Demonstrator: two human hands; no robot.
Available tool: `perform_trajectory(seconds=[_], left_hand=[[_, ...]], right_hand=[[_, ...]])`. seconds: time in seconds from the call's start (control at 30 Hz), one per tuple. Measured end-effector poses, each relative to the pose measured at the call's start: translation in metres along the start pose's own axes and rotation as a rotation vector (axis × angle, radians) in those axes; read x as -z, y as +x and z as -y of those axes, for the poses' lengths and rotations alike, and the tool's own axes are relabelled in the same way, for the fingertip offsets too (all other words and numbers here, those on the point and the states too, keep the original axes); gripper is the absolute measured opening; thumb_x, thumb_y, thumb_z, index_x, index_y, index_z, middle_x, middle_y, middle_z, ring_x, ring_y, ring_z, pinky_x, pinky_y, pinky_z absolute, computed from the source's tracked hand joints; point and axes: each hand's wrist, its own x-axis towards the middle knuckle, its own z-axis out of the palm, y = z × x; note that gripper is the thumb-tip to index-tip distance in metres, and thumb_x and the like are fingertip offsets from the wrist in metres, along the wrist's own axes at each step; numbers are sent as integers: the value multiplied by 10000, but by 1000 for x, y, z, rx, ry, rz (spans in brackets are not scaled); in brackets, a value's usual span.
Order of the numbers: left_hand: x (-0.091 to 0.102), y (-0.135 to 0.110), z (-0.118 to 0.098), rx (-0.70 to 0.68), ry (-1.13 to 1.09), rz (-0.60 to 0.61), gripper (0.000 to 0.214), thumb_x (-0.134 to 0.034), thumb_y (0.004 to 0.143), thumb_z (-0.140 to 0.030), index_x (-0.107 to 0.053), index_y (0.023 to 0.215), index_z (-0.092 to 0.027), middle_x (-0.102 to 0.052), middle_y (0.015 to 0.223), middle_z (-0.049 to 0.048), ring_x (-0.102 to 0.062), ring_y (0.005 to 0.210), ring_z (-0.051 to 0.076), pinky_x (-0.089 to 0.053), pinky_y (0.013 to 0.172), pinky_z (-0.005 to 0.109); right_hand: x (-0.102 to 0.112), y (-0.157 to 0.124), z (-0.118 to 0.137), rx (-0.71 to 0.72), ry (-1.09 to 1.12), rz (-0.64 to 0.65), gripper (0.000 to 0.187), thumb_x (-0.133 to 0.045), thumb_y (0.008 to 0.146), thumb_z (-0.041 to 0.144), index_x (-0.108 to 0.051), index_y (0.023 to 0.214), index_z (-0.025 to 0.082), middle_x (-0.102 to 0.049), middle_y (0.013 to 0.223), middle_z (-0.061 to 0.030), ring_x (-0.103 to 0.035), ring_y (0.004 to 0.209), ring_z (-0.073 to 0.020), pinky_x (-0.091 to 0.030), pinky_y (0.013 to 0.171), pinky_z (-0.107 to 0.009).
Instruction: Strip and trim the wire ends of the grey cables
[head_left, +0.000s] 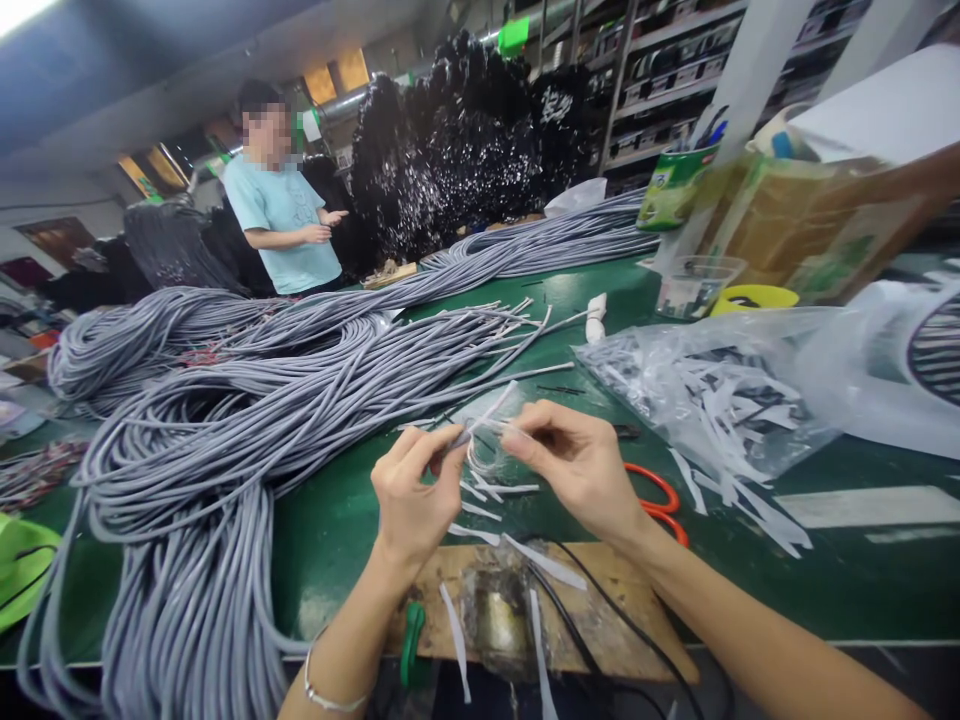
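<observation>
Over the green table [330, 570], both my hands work close together on a thin cable end. My left hand [412, 490] pinches the grey cable [454, 438] between thumb and forefinger. A pale inner strand [498, 402] sticks up from that end, and fine whitish threads [480, 462] loop down between the hands. With thumb and fingertips closed, my right hand [574, 460] holds whitish threads or film at the cable's end; which of these, I cannot tell. Short white pieces [510, 489] lie just below. Orange-handled scissors [656, 490] rest beside my right wrist, their blades mostly hidden.
Large bundles of grey cable [247, 440] cover the left side. A wooden board [619, 600] carries a metal block [504, 615], with white strips around it. On the right lie a plastic bag of strips [712, 400] and a carton [795, 230]. Another person [281, 220] stands across the table.
</observation>
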Motion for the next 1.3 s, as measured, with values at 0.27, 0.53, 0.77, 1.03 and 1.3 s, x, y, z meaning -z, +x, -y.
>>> perform_trajectory(seconds=[0.27, 0.53, 0.77, 1.03, 1.3], left_hand=[[1, -4, -1, 2, -6, 188, 185, -485, 825, -78, -613, 896, -192, -549, 693, -5, -521, 562, 82, -416, 497, 173], [-4, 6, -13, -36, -87, 334, 210, -412, 791, -30, -533, 856, -189, -526, 735, 8, -500, 622, 120, -388, 537, 213], [3, -1, 12, 220, -237, 260, 183, -417, 784, -95, -431, 623, -181, -371, 600, -27, -362, 500, 90, -286, 459, 208], [-1, 2, 10, 586, -1025, 331, 476, -617, 759, -456, -223, 661, -207, -445, 585, -77, -451, 329, 32, -219, 305, 116], [-7, -3, 4, 789, -1125, 265, 450, -742, 648, -418, -485, 920, -168, -477, 529, -89, -275, 299, -10, -155, 312, 118]], right_hand=[[5, 3, -3, -41, -17, -34, 276, -660, 729, 401, -585, 599, 169, -508, 538, 12, -409, 487, -102, -330, 445, -227], [4, 12, -6, -129, 199, -223, 334, -700, 662, 472, -528, 607, 192, -426, 553, 32, -378, 497, -96, -339, 472, -250], [61, 41, 14, 174, 116, -413, 503, -689, 662, 520, -295, 557, 225, -223, 459, 92, -165, 386, -51, -147, 379, -260], [-14, 19, -1, -376, 211, 348, 462, -748, 563, 522, -635, 779, 129, -503, 571, 38, -290, 411, -32, -207, 374, -188], [-17, 16, -1, -250, 77, 55, 295, -726, 552, 396, -578, 524, 142, -508, 504, 12, -373, 468, -79, -292, 447, -214]])
